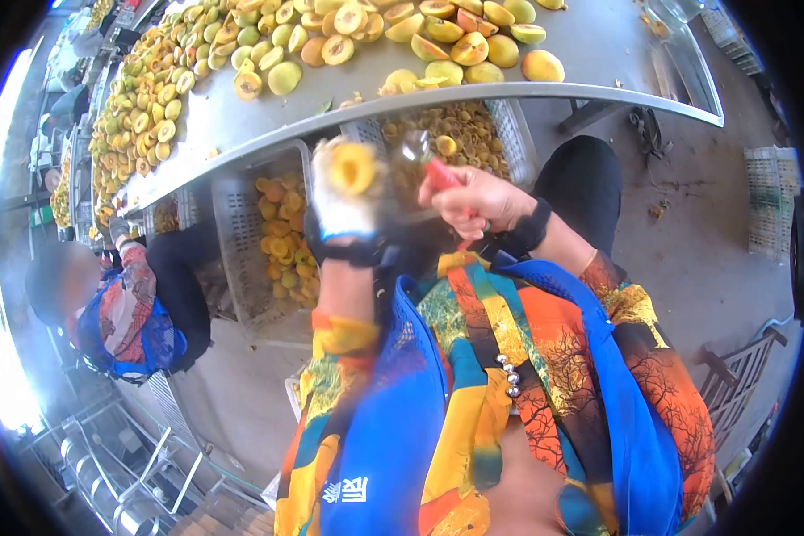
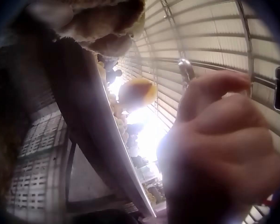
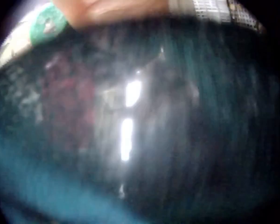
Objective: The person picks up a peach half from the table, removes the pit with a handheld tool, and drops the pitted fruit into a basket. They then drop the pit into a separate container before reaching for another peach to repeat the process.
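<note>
Finding: one marking, not legible. In the head view, the blue apron (image 1: pixel 393 429) carries a short white print (image 1: pixel 353 489) low on its front. It is two or three block characters, distorted by the lens and too small to read with certainty. In the right wrist view, a green-and-white patch (image 3: pixel 46 23) is too blurred to tell whether it bears writing. Nothing legible on the crates (image 1: pixel 241 205), on the worktop (image 1: pixel 598 40), or in the left wrist view.

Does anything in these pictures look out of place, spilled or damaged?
Nothing serious. Small yellow fruit scraps lie loose at the near edge of the grey metal table, apart from the heap of halved fruit. The gloved left hand holds a halved yellow fruit; the right hand grips a red-handled tool.
</note>
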A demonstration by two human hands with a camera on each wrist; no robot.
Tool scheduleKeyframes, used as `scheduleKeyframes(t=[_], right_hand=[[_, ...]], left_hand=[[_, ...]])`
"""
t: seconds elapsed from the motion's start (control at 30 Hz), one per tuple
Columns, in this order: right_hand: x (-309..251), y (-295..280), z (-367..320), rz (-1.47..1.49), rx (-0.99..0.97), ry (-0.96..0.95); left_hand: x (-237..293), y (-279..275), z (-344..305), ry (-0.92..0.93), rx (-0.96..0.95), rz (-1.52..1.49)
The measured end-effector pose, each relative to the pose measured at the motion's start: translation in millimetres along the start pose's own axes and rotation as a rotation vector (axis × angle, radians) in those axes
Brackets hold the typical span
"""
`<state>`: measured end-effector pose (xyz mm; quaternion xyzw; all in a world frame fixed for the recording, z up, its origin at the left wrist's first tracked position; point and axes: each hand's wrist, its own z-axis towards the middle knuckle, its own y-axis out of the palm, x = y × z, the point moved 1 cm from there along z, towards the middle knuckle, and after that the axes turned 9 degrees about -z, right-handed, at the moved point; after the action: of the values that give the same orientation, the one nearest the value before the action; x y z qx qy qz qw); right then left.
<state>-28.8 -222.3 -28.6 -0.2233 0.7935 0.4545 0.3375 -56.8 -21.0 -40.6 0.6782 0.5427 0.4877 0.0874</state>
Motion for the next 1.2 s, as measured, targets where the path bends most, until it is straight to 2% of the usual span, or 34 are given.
scheduleKeyframes(t=[0.07, 0.1, 0.13, 0.2, 0.23, 0.27, 0.33, 0.37, 0.47, 0.53, 0.6, 0.63, 0.67, 0.73, 0.77, 0.83, 0.93, 1.0, 1.03, 1.07, 1.1, 1.2], right_hand=[[0, -5, 1, -0.6, 0.266, 0.112], [9, -18, 4, -0.831, 0.335, 0.133], [13, -24, 5, -0.834, 0.352, 0.135], [21, -24, 7, -0.831, 0.379, 0.143], [21, -20, 10, -0.823, 0.37, 0.147], [27, -18, 14, -0.885, 0.398, 0.08], [35, -12, 23, -1.021, 0.467, -0.064], [31, -8, 20, -1.119, 0.455, -0.052], [27, -6, 12, -1.126, 0.457, -0.039], [25, -10, 2, -1.122, 0.477, -0.022], [18, -12, -10, -1.098, 0.513, -0.015], [17, -16, -14, -1.078, 0.538, -0.009], [17, -19, -19, -1.058, 0.557, -0.001], [15, -14, -23, -1.043, 0.632, -0.017], [12, -17, -22, -1.041, 0.685, -0.043], [7, -27, -15, -0.96, 0.819, -0.113], [-18, -22, -1, -0.921, 0.916, -0.414], [-38, -11, 3, -0.478, 0.695, -0.226], [-38, -9, 12, -0.455, 0.687, -0.343], [-34, -7, 24, -0.433, 0.681, -0.46], [-28, -4, 32, -0.411, 0.674, -0.579], [-13, 8, 42, -0.213, 0.638, -0.533]], left_hand=[[47, -38, 0, 0.029, -0.148, 0.142], [63, -54, 0, 0.289, -0.028, 0.459], [78, -67, 1, 0.555, 0.101, 0.77], [120, -91, 16, 0.671, 0.283, 1.44], [127, -52, 0, 0.721, 0.309, 1.605], [134, -41, 13, 0.838, 0.236, 1.66], [134, 0, 42, 0.82, 0.071, 1.725], [128, 22, 63, 0.797, -0.006, 1.784], [91, 82, 121, 0.813, -0.212, 1.978], [63, 102, 160, 0.754, -0.365, 2.014], [37, 98, 202, 0.768, -0.292, 2.053], [34, 103, 214, 0.708, -0.255, 2.051], [34, 103, 222, 0.65, -0.296, 1.997], [49, 109, 203, 0.53, -0.358, 1.888], [47, 99, 209, 0.528, -0.307, 1.664], [54, 111, 149, 0.348, -0.363, 1.396], [61, 101, 67, 0.098, -0.512, 1.091], [55, 88, 28, 0.041, -0.667, 1.006], [49, 78, 20, 0.028, -0.735, 1.012], [43, 69, 10, -0.046, -0.717, 1.005], [35, 61, 2, -0.031, -0.713, 0.893], [13, 44, -11, 0.014, -0.685, 0.538]])
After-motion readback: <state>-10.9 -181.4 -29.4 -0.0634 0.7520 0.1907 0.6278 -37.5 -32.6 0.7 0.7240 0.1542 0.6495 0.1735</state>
